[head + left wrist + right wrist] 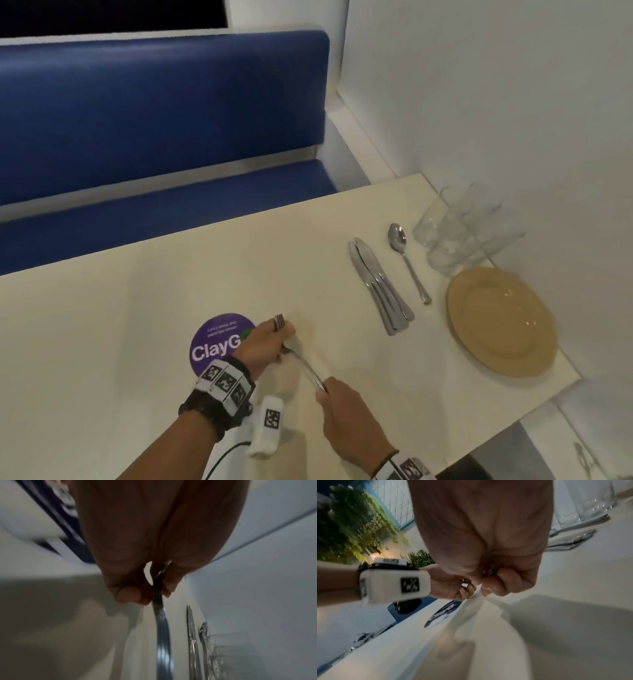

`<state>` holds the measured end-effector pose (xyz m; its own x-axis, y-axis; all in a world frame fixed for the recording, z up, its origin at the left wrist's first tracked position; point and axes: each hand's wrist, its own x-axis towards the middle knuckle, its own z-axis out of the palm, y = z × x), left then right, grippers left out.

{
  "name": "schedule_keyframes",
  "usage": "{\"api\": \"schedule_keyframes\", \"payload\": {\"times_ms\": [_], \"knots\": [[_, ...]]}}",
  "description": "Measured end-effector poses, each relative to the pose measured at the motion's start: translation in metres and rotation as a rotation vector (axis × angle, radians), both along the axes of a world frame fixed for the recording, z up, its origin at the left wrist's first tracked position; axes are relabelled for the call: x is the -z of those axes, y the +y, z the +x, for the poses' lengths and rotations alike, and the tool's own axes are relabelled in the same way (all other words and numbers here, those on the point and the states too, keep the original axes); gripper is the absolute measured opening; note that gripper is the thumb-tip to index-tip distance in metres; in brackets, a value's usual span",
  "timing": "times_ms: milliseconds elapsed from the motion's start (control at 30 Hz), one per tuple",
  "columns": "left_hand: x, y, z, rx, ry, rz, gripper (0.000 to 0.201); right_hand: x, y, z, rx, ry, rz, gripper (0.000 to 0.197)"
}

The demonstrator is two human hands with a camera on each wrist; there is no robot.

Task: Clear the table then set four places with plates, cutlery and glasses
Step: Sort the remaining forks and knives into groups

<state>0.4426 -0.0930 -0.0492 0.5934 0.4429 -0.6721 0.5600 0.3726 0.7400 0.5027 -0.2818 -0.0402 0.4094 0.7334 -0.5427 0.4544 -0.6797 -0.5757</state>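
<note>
Left hand (pixel 263 346): fingers curled round a bundle of forks (pixel 279 322), tines projecting above the fist near the purple ClayGo sticker (pixel 214 337). Right hand (pixel 346 411): thumb and fingers pinched on the handle end of a single piece of cutlery (pixel 306 368), type not discernible, spanning the gap between both hands just above the cream table (pixel 171 274). Left-wrist view: curled fingers (pixel 130 595) clamped on a metal shaft (pixel 158 597). Right-wrist view: fingertips (pixel 489 586) closed on the metal end, blurred. Farther right on the table: stacked knives (pixel 378 287) lying parallel, a lone spoon (pixel 407 260) just beside them, bowl toward the bench. Clustered clear glasses (pixel 459 233) at the wall corner. Tan plates (pixel 501 322) stacked near the right table edge, just below the glasses. Blue padded bench (pixel 154 113) beyond the far table edge.
</note>
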Motion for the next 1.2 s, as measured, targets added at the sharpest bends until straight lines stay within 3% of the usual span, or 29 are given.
{"api": "schedule_keyframes", "payload": {"times_ms": [67,200,367,500,967,1067,1200], "knots": [[0.004,0.006,0.030,0.026,-0.003,0.018,0.020,0.006,0.004,0.018,-0.002,-0.158,-0.038,0.017],[0.011,0.027,0.103,0.081,0.007,0.257,0.004,0.022,0.020,0.067,0.135,-0.373,0.016,0.020],[0.020,0.046,0.160,0.136,0.102,0.517,0.015,0.042,0.049,0.099,0.162,-0.512,0.033,0.010],[0.024,0.055,0.188,0.165,0.174,0.663,0.024,0.052,0.063,0.111,0.226,-0.548,0.078,0.020],[0.041,0.067,0.193,0.156,0.137,0.695,0.023,0.054,0.064,0.113,0.237,-0.566,0.063,0.022],[0.040,0.067,0.191,0.128,0.124,0.636,0.034,0.048,0.061,0.112,0.236,-0.546,0.075,0.017],[0.035,0.062,0.175,0.022,0.131,0.569,0.050,0.022,0.028,0.126,0.415,-0.360,0.219,0.020]]}}
